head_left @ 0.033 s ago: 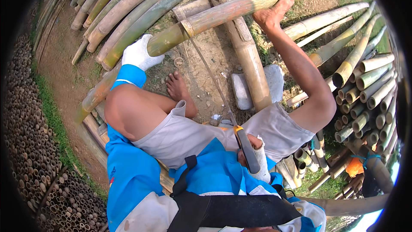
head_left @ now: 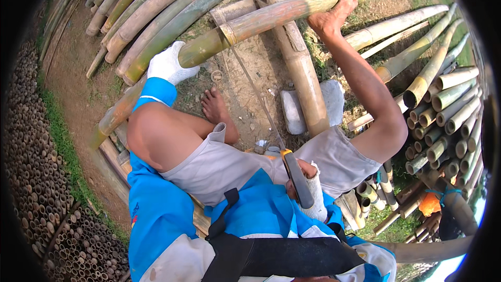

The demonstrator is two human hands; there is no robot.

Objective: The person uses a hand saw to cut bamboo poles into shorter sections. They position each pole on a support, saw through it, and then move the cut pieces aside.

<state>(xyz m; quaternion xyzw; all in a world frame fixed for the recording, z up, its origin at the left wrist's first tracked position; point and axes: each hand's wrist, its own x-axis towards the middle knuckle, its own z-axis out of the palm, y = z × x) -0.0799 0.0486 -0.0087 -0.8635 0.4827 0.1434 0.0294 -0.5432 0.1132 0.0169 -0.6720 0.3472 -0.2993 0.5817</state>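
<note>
A thick green-brown bamboo pole [head_left: 271, 14] slants across the front, resting on another bamboo pole below it. My left hand [head_left: 171, 65], in a white knitted glove, is wrapped round its near left end. The hand saw [head_left: 257, 94] stretches from my lap to the pole, its thin blade against the pole a little right of my left hand. Close to my body, my right hand [head_left: 312, 180] is closed round the saw's black and yellow handle; its glove leaves the fingers bare. My bare right foot [head_left: 334, 14] presses on the pole farther right.
Beneath the cut pole runs a supporting bamboo pole [head_left: 300, 78], beside a pale stone block [head_left: 295, 112]. Long bamboo poles [head_left: 151, 13] lie at the far left. Stacked bamboo [head_left: 454, 109] fills the right, near an orange item [head_left: 429, 204]. Cut bamboo ends [head_left: 36, 177] crowd the left.
The saw handle and my right hand have shifted slightly forward and left. My left hand, my foot and the bamboo pole look the same.
</note>
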